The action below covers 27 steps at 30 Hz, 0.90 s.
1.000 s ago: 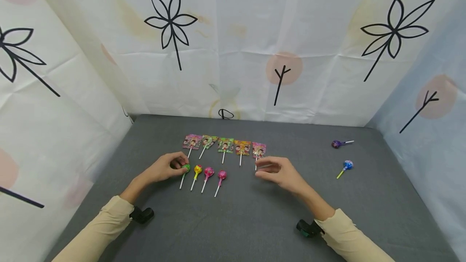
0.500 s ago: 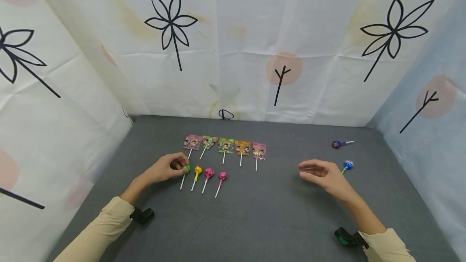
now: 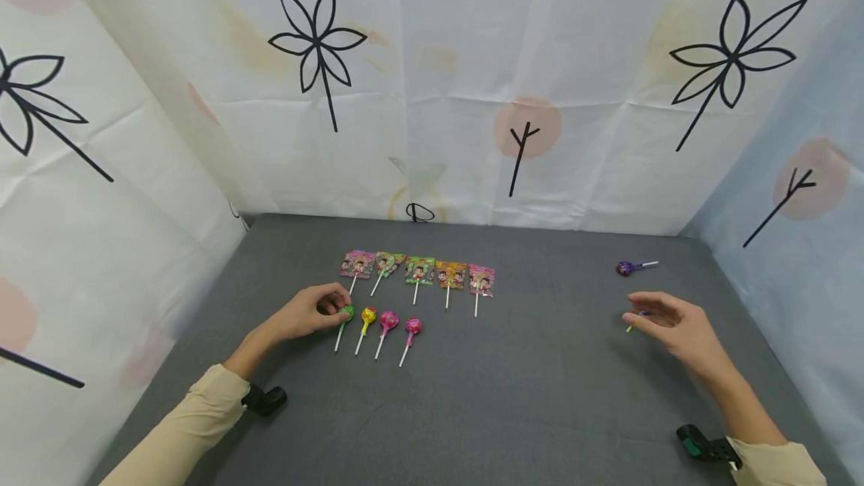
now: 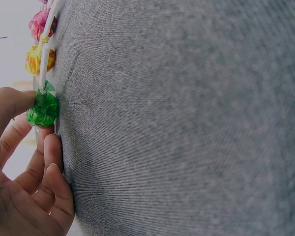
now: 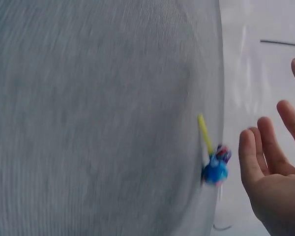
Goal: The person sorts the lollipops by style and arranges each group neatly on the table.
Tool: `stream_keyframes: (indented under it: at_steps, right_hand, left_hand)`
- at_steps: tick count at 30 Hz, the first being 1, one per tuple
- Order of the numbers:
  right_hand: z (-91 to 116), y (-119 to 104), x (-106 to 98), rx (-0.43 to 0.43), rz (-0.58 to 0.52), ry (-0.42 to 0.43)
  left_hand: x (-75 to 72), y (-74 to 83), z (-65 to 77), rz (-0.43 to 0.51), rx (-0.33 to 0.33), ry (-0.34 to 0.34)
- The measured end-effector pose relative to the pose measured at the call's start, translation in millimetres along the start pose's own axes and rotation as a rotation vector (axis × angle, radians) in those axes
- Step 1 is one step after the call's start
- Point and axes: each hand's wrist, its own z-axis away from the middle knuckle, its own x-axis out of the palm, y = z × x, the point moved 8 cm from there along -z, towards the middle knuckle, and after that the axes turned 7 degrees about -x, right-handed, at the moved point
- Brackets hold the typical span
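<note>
My left hand (image 3: 313,311) pinches the green-wrapped lollipop (image 4: 43,105) by its round head between thumb and fingers; its white stick points toward me on the grey table. Beside it lie a yellow lollipop (image 3: 367,316) and two pink lollipops, the nearer (image 3: 388,319) and the farther (image 3: 413,326). Over on the right, my right hand (image 3: 678,325) hovers above a blue lollipop (image 5: 215,171) with a yellow stick, fingers loosely bent and holding nothing. In the head view that hand mostly covers it. A purple lollipop (image 3: 626,268) lies just beyond.
Behind the front row lie several lollipops in flat square wrappers, such as the orange one (image 3: 450,274) and the pink one at the right end (image 3: 481,280). A white patterned curtain (image 3: 459,58) stands along the grey table's (image 3: 513,396) back edge and sides.
My right hand has moved right, from the flat pink lollipop at the row's end to above the blue lollipop. The left hand stays on the green lollipop.
</note>
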Motion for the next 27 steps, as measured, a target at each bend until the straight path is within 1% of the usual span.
stream_keyframes:
  at_steps: [5,8,13,19,27]
  right_hand:
    - [1,12,-17,0.004,0.033,0.054]
    - [0,22,-23,0.024,0.072,0.064]
    - [-5,37,-27,0.071,0.128,0.04]
    - [-10,47,-25,0.114,0.161,-0.01]
    - [-16,47,-26,0.051,0.145,-0.004]
  left_hand:
    - [-0.2,1.0,-0.3,0.001,0.012,-0.005]
    - [-0.2,0.8,0.3,0.0,0.005,-0.003]
    - [0.3,0.6,0.5,-0.002,0.003,0.001]
    - [0.6,0.2,0.1,0.001,0.001,0.0]
    - [0.4,0.2,0.6,-0.001,-0.005,0.004]
